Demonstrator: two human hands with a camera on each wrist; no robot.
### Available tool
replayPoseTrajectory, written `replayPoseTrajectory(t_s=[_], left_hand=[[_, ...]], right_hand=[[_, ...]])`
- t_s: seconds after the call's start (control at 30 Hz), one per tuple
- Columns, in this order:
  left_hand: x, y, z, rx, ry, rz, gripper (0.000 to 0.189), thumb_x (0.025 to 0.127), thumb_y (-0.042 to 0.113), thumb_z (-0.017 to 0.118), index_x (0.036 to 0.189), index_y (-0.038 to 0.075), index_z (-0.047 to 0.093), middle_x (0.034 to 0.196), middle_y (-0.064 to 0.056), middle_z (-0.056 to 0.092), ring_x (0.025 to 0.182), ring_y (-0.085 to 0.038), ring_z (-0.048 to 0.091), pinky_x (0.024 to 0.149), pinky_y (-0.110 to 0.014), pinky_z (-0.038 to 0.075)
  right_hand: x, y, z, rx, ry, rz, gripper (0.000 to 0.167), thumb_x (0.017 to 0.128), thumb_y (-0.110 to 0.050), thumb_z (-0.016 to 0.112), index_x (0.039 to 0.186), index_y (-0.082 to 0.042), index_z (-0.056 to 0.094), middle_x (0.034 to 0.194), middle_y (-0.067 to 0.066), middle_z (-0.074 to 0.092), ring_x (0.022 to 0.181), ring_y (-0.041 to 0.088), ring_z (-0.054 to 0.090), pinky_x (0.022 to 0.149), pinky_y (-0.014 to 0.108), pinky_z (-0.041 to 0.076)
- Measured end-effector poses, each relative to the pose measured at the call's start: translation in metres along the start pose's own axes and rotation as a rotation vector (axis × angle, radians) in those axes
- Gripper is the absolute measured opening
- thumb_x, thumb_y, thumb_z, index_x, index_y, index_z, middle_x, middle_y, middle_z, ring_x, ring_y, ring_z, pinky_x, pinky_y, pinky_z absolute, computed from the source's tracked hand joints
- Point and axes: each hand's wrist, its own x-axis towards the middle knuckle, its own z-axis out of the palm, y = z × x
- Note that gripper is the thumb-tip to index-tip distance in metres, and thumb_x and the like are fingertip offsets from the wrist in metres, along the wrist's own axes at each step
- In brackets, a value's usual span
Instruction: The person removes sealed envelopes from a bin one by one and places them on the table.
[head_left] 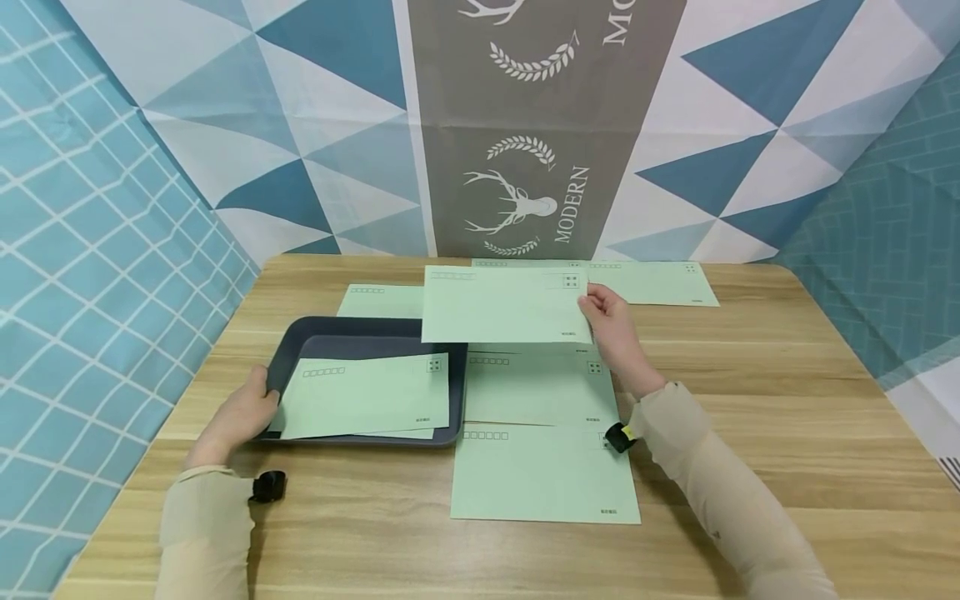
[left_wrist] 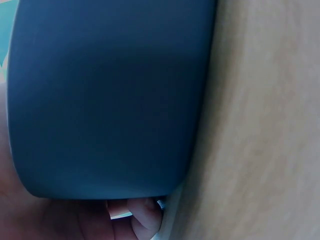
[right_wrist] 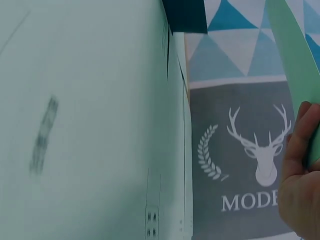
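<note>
My right hand [head_left: 615, 333] pinches the right edge of a pale green envelope [head_left: 498, 308], raised over the far part of the table. In the right wrist view, the fingers of that hand [right_wrist: 300, 195] hold the envelope [right_wrist: 292, 55] nearly edge-on. My left hand [head_left: 234, 418] grips the left side of a dark grey tray [head_left: 360, 326]. Overlapping green envelopes [head_left: 367, 393] lie in it, the top one slightly askew. The left wrist view is mostly filled by the tray's outer wall [left_wrist: 105, 110], with parts of the left hand [left_wrist: 75, 217] at its corner.
Beside the tray, more envelopes lie in a column, the nearest [head_left: 543, 479] close to the front. Another envelope [head_left: 660, 283] is at the back edge, and one [head_left: 382, 300] shows partly behind the tray. A patterned cloth [head_left: 525, 117] hangs behind the wooden table [head_left: 757, 400].
</note>
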Motion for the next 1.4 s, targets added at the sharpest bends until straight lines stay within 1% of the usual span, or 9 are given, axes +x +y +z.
replayPoseTrajectory(t_s=[0.3,0.47,0.57,0.73,0.9,0.97,1.1,1.3,1.4], left_hand=[[-0.001,0.003,0.000,-0.003,-0.004,0.001,0.022,0.095,0.011,0.025,0.101,-0.010,0.028,0.096,-0.033,0.043,0.079,-0.035,0.045,0.066,-0.043,0.037],[0.000,0.002,-0.001,-0.002,-0.010,0.004,0.024,0.096,0.012,0.025,0.102,-0.011,0.027,0.096,-0.033,0.043,0.078,-0.035,0.045,0.066,-0.042,0.037],[0.001,0.003,-0.001,0.001,-0.005,0.004,0.021,0.095,0.011,0.025,0.100,-0.009,0.028,0.091,-0.029,0.044,0.075,-0.033,0.044,0.064,-0.040,0.036],[0.000,0.003,0.000,-0.002,-0.011,-0.002,0.021,0.095,0.012,0.025,0.100,-0.009,0.028,0.090,-0.028,0.044,0.075,-0.032,0.044,0.064,-0.039,0.036],[-0.001,0.002,0.000,-0.006,-0.021,-0.011,0.025,0.096,0.012,0.024,0.104,-0.011,0.027,0.098,-0.033,0.043,0.080,-0.035,0.045,0.067,-0.042,0.037],[-0.001,0.002,-0.001,-0.006,-0.028,-0.016,0.029,0.096,0.012,0.023,0.109,-0.013,0.026,0.107,-0.039,0.040,0.086,-0.039,0.046,0.070,-0.046,0.038],[-0.002,0.002,-0.002,-0.004,-0.029,-0.019,0.032,0.096,0.012,0.023,0.113,-0.015,0.024,0.112,-0.042,0.037,0.089,-0.042,0.046,0.072,-0.048,0.038],[-0.002,0.002,0.000,-0.006,-0.010,-0.005,0.026,0.095,0.010,0.025,0.107,-0.013,0.026,0.106,-0.039,0.041,0.085,-0.038,0.046,0.070,-0.046,0.039],[-0.001,0.002,-0.001,-0.008,-0.010,-0.004,0.026,0.095,0.011,0.025,0.106,-0.013,0.027,0.106,-0.039,0.041,0.086,-0.038,0.046,0.070,-0.047,0.038]], right_hand=[[0.003,0.006,-0.037,-0.007,0.048,0.001,0.035,0.097,-0.008,0.036,0.129,0.006,0.041,0.090,-0.004,0.050,0.073,-0.001,0.049,0.062,0.008,0.042],[0.003,0.007,-0.056,0.057,0.085,0.007,0.038,0.095,-0.001,0.031,0.131,0.009,0.035,0.092,-0.006,0.050,0.081,0.000,0.048,0.065,0.007,0.042],[0.003,0.008,-0.067,0.055,0.104,0.017,0.040,0.094,0.001,0.028,0.133,0.009,0.033,0.094,-0.008,0.049,0.084,0.000,0.047,0.066,0.008,0.041],[0.002,0.008,-0.085,0.033,0.144,0.051,0.043,0.092,0.000,0.030,0.134,0.009,0.032,0.094,-0.010,0.048,0.083,-0.001,0.046,0.064,0.007,0.040],[0.000,0.010,-0.106,0.063,0.175,0.127,0.046,0.093,-0.006,0.033,0.137,0.007,0.028,0.092,-0.010,0.048,0.078,-0.003,0.046,0.058,0.007,0.040],[-0.001,0.014,-0.113,0.088,0.186,0.158,0.048,0.094,-0.008,0.034,0.138,0.006,0.027,0.092,-0.012,0.049,0.076,-0.003,0.047,0.057,0.008,0.041],[-0.002,0.021,-0.119,0.151,0.219,0.200,0.047,0.094,-0.010,0.038,0.137,0.005,0.031,0.091,-0.012,0.049,0.075,-0.004,0.048,0.058,0.009,0.043],[-0.001,0.030,-0.126,0.232,0.230,0.232,0.035,0.094,-0.013,0.041,0.127,-0.001,0.044,0.110,-0.001,0.044,0.076,-0.004,0.052,0.062,0.010,0.046],[0.001,0.033,-0.132,0.274,0.224,0.238,0.030,0.095,-0.014,0.041,0.123,-0.004,0.047,0.114,0.001,0.043,0.075,-0.004,0.055,0.062,0.012,0.048]])
